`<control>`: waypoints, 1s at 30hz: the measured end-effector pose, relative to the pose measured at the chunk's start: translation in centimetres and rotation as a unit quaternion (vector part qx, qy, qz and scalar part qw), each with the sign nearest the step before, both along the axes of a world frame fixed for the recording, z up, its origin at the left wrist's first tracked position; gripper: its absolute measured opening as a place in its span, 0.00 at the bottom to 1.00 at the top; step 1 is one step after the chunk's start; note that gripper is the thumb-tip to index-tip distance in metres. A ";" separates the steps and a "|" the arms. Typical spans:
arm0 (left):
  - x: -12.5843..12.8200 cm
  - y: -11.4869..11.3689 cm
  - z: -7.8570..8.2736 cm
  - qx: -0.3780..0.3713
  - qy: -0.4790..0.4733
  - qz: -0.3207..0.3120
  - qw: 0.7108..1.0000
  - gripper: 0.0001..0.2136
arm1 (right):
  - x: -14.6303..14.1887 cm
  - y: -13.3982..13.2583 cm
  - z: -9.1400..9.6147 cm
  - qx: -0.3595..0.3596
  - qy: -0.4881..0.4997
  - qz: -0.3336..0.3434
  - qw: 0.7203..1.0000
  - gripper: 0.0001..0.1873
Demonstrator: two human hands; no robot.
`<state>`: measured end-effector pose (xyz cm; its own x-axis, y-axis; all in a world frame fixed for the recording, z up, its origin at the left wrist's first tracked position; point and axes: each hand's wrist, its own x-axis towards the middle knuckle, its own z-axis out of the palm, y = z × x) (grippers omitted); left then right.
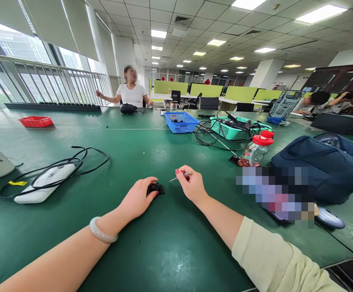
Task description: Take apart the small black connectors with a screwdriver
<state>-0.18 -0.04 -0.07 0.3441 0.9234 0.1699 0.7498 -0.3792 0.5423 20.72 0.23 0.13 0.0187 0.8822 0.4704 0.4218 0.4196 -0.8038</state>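
Note:
Near the middle of the green table (152, 243), my left hand (137, 197) has its fingers and thumb closed round a small black part (156, 187) that rests on the tabletop. What exactly the part is I cannot make out, since the fingers cover some of it. My right hand (194, 184) pinches a small screwdriver (188, 174) between thumb and fingers. Its thin shaft points left and slightly down, and the tip hangs a short way right of the black part, apart from it.
Left lie a white power bank-like device (44, 184) with a black cable and a red tray (35, 121). Ahead are a blue basket (181, 123) and a green basket (234, 129) of cables. A red-lidded jar (257, 150) and dark blue bag (319, 166) stand right. A person (131, 93) sits opposite.

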 end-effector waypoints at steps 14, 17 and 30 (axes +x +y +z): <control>-0.2 0.4 0.0 -0.025 -0.031 0.004 0.999 0.16 | -0.1 -0.8 0.3 0.059 -0.047 0.011 0.997 0.16; -0.2 0.3 0.2 -0.029 -0.025 0.000 0.999 0.15 | -0.1 -1.0 0.4 0.077 -0.051 0.022 0.995 0.16; -0.4 0.4 0.1 -0.036 -0.025 -0.010 0.999 0.16 | -0.2 -1.9 0.6 0.228 -0.141 0.104 0.958 0.23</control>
<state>-0.57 0.34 0.05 0.3552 0.9270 0.1206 0.7143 -0.3524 0.6046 20.55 -1.69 0.78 -0.3194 0.5554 0.7678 0.4644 0.7980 -0.3840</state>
